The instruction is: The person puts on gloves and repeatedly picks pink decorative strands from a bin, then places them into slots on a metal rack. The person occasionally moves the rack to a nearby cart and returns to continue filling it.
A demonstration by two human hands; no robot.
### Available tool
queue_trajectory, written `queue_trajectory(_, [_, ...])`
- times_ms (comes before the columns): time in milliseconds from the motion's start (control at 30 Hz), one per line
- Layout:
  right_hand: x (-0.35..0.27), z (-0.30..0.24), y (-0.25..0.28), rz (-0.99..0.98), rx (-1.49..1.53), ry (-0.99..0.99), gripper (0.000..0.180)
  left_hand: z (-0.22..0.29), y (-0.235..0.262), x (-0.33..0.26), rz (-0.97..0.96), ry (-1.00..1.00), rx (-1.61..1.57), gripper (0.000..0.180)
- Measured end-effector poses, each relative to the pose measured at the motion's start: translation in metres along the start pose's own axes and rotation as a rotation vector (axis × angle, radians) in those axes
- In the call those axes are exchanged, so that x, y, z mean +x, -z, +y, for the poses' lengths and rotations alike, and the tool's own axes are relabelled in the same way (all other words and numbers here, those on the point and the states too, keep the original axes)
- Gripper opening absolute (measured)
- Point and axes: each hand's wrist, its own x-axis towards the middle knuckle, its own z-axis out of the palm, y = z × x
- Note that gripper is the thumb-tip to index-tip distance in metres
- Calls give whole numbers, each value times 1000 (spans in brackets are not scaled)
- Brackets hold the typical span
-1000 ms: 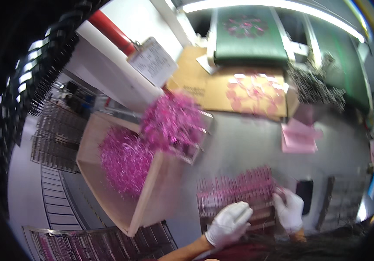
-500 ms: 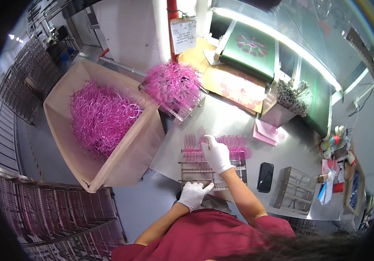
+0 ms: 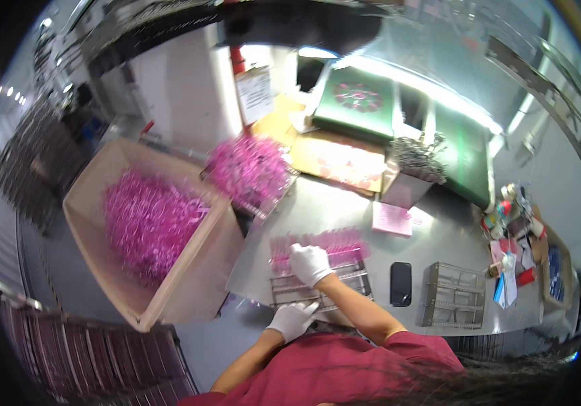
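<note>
A metal wire rack [image 3: 292,285] lies on the steel table in front of me. Along its far side stands a row of thin, clear pink oval discs [image 3: 340,246], like lenses, upright and close together. My right hand [image 3: 310,264], in a white glove, is over this row at its left part. Its fingers are pressed together against the discs; what lies between them is hidden and slightly blurred. At the rack's near left edge, my gloved left hand [image 3: 293,321] is closed on the frame, its thumb pointing right.
A large beige bin [image 3: 199,274] full of pink strands stands left. Behind the rack sits a pink heap [image 3: 250,169] on a metal frame. A phone [image 3: 401,284] and another metal rack [image 3: 455,296] lie right. Farther back are pink paper [image 3: 393,220] and a green conveyor [image 3: 357,101].
The whole view has tilted up, so the scene sits lower and more to the left. My right hand has come down from a raised disc onto the row. The left hand stays at the rack.
</note>
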Motion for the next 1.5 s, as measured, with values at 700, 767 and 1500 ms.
queue_trajectory(700, [-192,113,12,110,429,-220,29,77,104,512,416,-212,3,25])
queue_trajectory(767, [-215,124,8,143,479,-309,32,72,107,525,400,-252,180,14])
queue_trajectory(1500, [-146,67,53,-305,-119,-1,34,-64,131,35,1241,336,-756,7])
